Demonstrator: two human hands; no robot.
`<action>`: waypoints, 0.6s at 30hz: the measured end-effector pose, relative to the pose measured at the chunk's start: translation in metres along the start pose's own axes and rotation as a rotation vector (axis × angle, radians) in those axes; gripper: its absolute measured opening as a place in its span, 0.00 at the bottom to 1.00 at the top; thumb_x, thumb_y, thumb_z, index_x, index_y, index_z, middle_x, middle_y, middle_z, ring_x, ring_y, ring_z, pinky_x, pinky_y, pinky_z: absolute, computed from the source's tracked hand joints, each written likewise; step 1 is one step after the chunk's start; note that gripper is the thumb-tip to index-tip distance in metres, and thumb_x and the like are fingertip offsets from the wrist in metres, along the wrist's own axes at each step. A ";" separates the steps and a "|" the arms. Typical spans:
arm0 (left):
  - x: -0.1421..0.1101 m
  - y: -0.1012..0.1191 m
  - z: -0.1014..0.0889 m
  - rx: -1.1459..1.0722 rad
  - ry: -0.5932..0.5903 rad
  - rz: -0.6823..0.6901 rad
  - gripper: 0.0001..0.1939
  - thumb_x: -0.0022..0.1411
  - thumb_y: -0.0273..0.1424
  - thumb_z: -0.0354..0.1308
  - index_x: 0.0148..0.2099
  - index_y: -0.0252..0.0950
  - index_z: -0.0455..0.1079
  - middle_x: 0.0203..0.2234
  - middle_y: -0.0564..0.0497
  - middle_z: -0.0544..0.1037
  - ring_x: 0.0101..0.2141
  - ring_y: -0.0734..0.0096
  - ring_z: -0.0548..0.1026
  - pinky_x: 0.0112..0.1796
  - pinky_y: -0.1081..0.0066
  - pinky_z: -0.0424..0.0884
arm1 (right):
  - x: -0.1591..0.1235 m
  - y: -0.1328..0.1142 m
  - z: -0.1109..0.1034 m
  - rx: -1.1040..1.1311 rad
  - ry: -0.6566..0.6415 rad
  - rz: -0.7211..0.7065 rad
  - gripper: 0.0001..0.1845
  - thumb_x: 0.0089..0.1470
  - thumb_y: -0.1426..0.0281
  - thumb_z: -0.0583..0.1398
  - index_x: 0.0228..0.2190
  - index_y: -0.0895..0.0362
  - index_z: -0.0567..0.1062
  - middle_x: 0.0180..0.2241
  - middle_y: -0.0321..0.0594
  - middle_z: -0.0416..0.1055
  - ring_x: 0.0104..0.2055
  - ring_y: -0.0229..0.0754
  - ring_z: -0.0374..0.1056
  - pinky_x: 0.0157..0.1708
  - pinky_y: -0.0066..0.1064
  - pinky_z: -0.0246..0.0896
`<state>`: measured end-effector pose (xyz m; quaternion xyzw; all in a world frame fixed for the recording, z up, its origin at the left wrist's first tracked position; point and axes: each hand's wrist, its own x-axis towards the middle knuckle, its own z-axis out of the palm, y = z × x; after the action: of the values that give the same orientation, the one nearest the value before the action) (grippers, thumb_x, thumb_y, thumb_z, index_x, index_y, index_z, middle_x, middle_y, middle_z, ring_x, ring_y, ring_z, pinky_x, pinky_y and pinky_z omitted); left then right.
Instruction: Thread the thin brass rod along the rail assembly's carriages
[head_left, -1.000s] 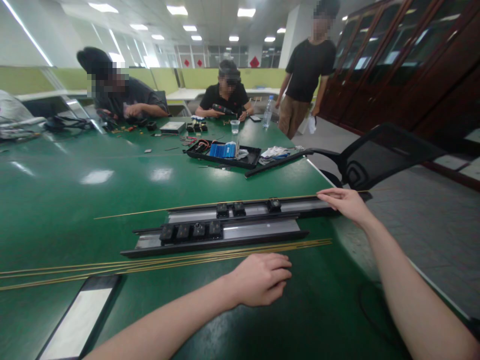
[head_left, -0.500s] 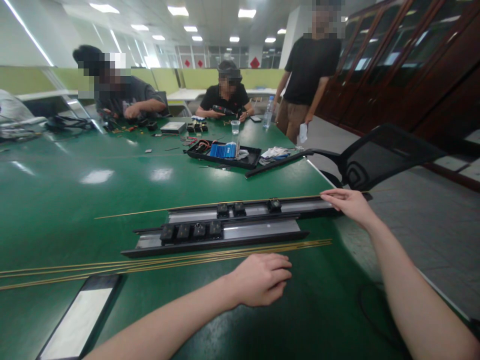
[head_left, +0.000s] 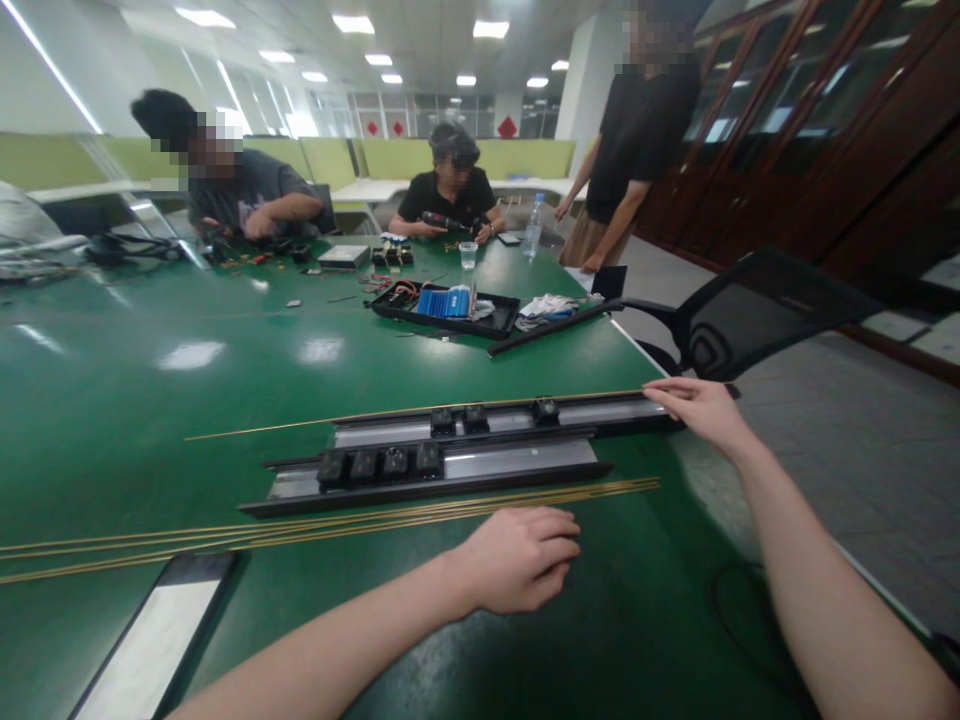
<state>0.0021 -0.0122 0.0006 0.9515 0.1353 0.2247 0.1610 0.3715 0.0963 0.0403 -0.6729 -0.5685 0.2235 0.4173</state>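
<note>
My right hand [head_left: 705, 415] is closed at the right end of the far black-edged rail [head_left: 607, 411], its thumb and fingertips pinching a thin brass-coloured rod [head_left: 360, 416]. This rod runs leftward along the rail's back edge and sticks out past its left end. Three black blocks sit on that rail, one of them a small block [head_left: 546, 410]. In front lies a shorter rail [head_left: 517, 460] with several black blocks [head_left: 364, 466] at its left. Palm down on the table, my left hand [head_left: 521, 560] holds nothing, fingers slightly bent and apart, near several loose brass-coloured rods [head_left: 322, 528].
A phone [head_left: 154, 635] with a white screen lies at front left. Farther back are a black tray [head_left: 495, 318] with a blue finned part, gloves [head_left: 551, 308], a cup [head_left: 468, 256] and a bottle [head_left: 534, 230]. A mesh chair [head_left: 780, 300] stands right. Two people sit; another stands.
The standing person has shifted slightly right and leans forward, with a dark flat thing now near their hand. My hands keep their places; the view has moved very slightly.
</note>
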 end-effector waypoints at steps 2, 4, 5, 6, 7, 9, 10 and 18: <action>0.000 0.000 0.000 -0.001 0.001 0.001 0.15 0.69 0.29 0.50 0.52 0.32 0.74 0.54 0.44 0.77 0.58 0.62 0.73 0.60 0.65 0.70 | 0.001 0.002 -0.001 -0.021 -0.002 -0.008 0.27 0.44 0.48 0.69 0.38 0.57 0.84 0.17 0.34 0.65 0.21 0.36 0.56 0.23 0.31 0.48; 0.000 -0.001 0.000 -0.003 0.003 0.000 0.15 0.69 0.29 0.50 0.52 0.32 0.74 0.55 0.44 0.77 0.59 0.62 0.73 0.60 0.65 0.70 | 0.002 0.004 -0.002 -0.027 -0.005 -0.016 0.27 0.44 0.48 0.69 0.38 0.56 0.84 0.17 0.34 0.66 0.22 0.36 0.57 0.23 0.31 0.49; 0.000 -0.001 0.000 -0.004 0.003 -0.002 0.15 0.69 0.30 0.50 0.52 0.32 0.74 0.55 0.44 0.77 0.59 0.62 0.73 0.60 0.65 0.70 | 0.002 0.005 -0.002 -0.027 -0.006 -0.018 0.27 0.44 0.48 0.69 0.37 0.56 0.84 0.17 0.35 0.66 0.22 0.36 0.57 0.23 0.31 0.50; 0.000 -0.001 0.000 -0.004 0.003 -0.004 0.15 0.69 0.30 0.50 0.52 0.32 0.74 0.55 0.44 0.77 0.59 0.62 0.73 0.60 0.65 0.70 | 0.002 0.005 -0.003 -0.026 -0.004 -0.019 0.27 0.44 0.48 0.69 0.37 0.56 0.84 0.17 0.35 0.66 0.22 0.37 0.57 0.23 0.31 0.50; 0.000 0.000 0.000 -0.005 0.001 -0.005 0.15 0.69 0.30 0.50 0.52 0.32 0.74 0.55 0.44 0.77 0.59 0.62 0.73 0.60 0.65 0.70 | 0.002 0.004 -0.003 -0.025 -0.002 -0.018 0.27 0.44 0.48 0.69 0.37 0.56 0.84 0.17 0.35 0.66 0.22 0.37 0.57 0.23 0.31 0.50; 0.000 0.000 0.000 -0.007 -0.004 -0.004 0.15 0.69 0.30 0.50 0.52 0.32 0.74 0.55 0.43 0.77 0.59 0.62 0.72 0.60 0.65 0.70 | 0.001 0.002 -0.003 -0.021 -0.001 -0.015 0.26 0.44 0.49 0.69 0.37 0.56 0.84 0.17 0.35 0.66 0.22 0.37 0.58 0.23 0.32 0.50; -0.001 0.000 0.000 -0.007 -0.005 -0.005 0.15 0.69 0.30 0.50 0.52 0.32 0.74 0.55 0.43 0.77 0.59 0.62 0.72 0.60 0.65 0.70 | 0.000 0.001 -0.003 -0.019 -0.001 -0.013 0.25 0.44 0.50 0.69 0.37 0.56 0.84 0.17 0.35 0.66 0.22 0.37 0.58 0.23 0.32 0.51; -0.001 -0.001 0.000 -0.024 -0.014 -0.011 0.15 0.69 0.29 0.51 0.53 0.33 0.73 0.56 0.44 0.76 0.60 0.62 0.72 0.61 0.64 0.69 | 0.000 0.003 -0.008 -0.011 0.020 -0.022 0.23 0.44 0.51 0.69 0.36 0.56 0.84 0.17 0.36 0.67 0.22 0.37 0.58 0.24 0.32 0.52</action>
<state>0.0016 -0.0120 -0.0001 0.9503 0.1367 0.2188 0.1744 0.3789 0.0935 0.0425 -0.6710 -0.5728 0.2092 0.4218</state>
